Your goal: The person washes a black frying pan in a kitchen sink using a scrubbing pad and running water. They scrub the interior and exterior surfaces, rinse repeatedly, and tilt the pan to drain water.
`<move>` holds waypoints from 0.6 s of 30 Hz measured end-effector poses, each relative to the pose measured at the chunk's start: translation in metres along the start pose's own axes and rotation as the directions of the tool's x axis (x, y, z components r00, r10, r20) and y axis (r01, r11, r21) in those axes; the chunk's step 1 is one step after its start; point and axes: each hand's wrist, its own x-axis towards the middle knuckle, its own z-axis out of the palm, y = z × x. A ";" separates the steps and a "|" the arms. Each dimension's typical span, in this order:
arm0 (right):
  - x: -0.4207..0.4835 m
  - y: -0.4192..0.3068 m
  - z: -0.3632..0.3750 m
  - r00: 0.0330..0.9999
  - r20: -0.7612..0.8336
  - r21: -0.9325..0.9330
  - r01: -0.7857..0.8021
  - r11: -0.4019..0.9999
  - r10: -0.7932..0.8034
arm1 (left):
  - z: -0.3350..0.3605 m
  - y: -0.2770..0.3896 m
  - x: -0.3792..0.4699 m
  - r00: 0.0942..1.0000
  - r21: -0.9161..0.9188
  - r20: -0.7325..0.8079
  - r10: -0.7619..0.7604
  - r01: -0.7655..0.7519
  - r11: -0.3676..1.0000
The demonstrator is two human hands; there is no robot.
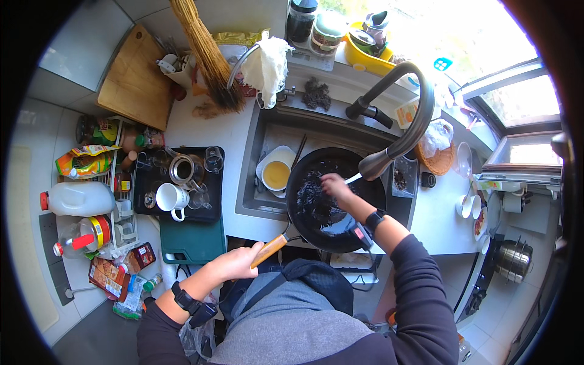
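Note:
My left hand (239,262) grips the wooden handle (272,250) of a large black wok (365,232). The wok is held over the front right part of a sink (250,175), its near rim reaching past the counter edge. Water lies in it, with ripples and bright glints. Inside the wok, my right hand (338,188) is low over the water with curled fingers; whether it holds something is hidden. From the dark pull-down faucet head (376,164) a white stream (352,178) runs down beside that hand. Left of the wok, a white bowl (275,175) of yellowish liquid stands in the sink.
A black tray (148,196) with glass cups and a white mug (172,200) stands left, above a green cutting board (194,242). A straw broom (205,54) hangs down behind the sink, near a white cloth (267,68). Right are a wicker basket (435,159) and a clear container (404,178).

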 end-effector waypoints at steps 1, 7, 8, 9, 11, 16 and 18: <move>0.011 -0.002 -0.001 0.978 -0.210 0.112 0.026 0.993 -0.002 | 0.001 0.000 0.000 1.000 -0.005 0.000 0.004 -0.004 1.000; 0.030 -0.011 0.040 0.836 -0.528 -0.170 0.071 0.983 -0.152 | 0.004 -0.002 0.000 0.998 -0.019 0.036 -0.044 0.045 0.999; 0.024 -0.013 0.051 0.898 -0.354 -0.172 0.212 0.962 -0.261 | 0.004 -0.002 0.001 0.999 0.009 0.029 -0.034 0.034 0.999; 0.014 -0.016 0.060 0.923 -0.207 -0.128 0.303 0.944 -0.324 | 0.004 -0.002 0.001 1.000 0.028 0.019 -0.018 0.018 0.999; -0.009 -0.019 0.074 0.879 0.110 -0.076 0.473 0.878 -0.464 | 0.004 -0.002 0.001 1.000 0.041 0.008 -0.006 0.006 0.999; -0.053 -0.020 0.078 0.792 0.503 -0.063 0.432 0.900 -0.345 | 0.004 -0.001 0.000 0.995 -0.022 0.057 -0.083 0.084 0.996; -0.045 -0.029 0.076 0.846 0.328 0.061 0.426 0.903 -0.422 | 0.003 -0.001 0.001 0.999 0.033 0.032 -0.038 0.037 0.999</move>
